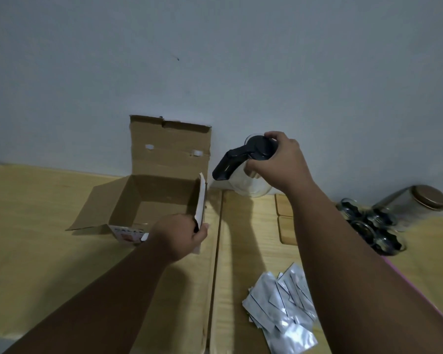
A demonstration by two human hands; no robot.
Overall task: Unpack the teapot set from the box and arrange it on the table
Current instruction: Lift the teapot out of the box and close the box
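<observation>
A glass teapot (pixel 251 186) with a black lid and black handle (pixel 228 163) stands at the far edge of the wooden table (pixel 248 241), close to the wall. My right hand (pixel 279 162) grips it from above around the lid. The open cardboard box (pixel 148 200) sits to the left, its tall back flap upright against the wall. My left hand (pixel 182 235) holds the box's right side flap at the near corner. What lies inside the box is too dark to tell.
Several small glass cups (pixel 371 226) stand clustered at the right, next to a tilted glass jar with a round lid (pixel 414 203). Several silvery sachets (pixel 284 310) lie in a heap near the front. Wooden coasters (pixel 286 223) lie behind my right forearm.
</observation>
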